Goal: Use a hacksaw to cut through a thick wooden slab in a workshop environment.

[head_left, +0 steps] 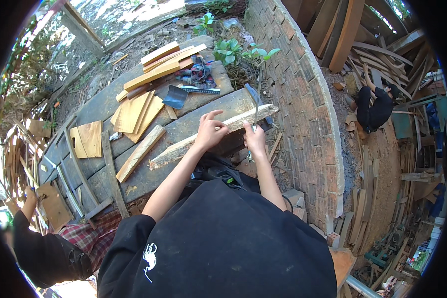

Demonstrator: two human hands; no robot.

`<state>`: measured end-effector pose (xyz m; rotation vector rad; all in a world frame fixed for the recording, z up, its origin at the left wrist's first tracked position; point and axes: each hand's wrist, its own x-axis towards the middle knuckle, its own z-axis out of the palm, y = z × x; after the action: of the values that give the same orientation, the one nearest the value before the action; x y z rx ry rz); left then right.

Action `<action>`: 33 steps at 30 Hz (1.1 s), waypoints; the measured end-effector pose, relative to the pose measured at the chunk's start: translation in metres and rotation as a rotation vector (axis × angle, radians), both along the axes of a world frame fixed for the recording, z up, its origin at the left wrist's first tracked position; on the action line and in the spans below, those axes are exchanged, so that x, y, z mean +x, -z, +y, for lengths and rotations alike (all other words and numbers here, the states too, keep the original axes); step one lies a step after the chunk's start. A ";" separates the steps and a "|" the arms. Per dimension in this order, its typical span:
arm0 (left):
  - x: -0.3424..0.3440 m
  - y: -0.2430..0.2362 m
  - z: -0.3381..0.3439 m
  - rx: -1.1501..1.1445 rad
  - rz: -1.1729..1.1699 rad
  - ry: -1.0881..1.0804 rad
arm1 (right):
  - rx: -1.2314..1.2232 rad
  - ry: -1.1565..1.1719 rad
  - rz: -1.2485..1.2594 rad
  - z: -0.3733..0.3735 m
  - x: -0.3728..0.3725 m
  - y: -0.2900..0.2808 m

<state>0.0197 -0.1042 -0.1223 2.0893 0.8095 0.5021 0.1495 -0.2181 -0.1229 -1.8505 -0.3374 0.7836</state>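
Observation:
A long, rough-edged wooden board (179,151) lies slantwise across the front of the workbench, its far end toward the brick wall. My left hand (212,131) is at the board's near edge with fingers loosely bent and apart, gripping nothing that I can see. My right hand (254,139) is closed around the lower part of a long, thin saw-like tool (258,97), which stands nearly upright and crosses the board near its right end. The tool's exact kind is too fine to make out. A shorter wood strip (140,154) lies left of the board.
On the dark bench (97,176) are yellowish planks (139,111), a dark flat blade (175,97), a ruler (201,90) and a crumpled cloth (196,74). A brick wall (303,109) rises at right. One person (49,248) is at lower left, another (375,107) crouches beyond the wall.

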 end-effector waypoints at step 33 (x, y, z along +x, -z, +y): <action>-0.004 0.020 -0.013 -0.120 0.043 -0.182 | -0.002 -0.007 -0.023 -0.015 -0.002 0.011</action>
<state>0.0153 -0.1171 -0.1426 1.9320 1.0360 0.4949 0.1472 -0.2335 -0.1339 -1.8621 -0.3585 0.7685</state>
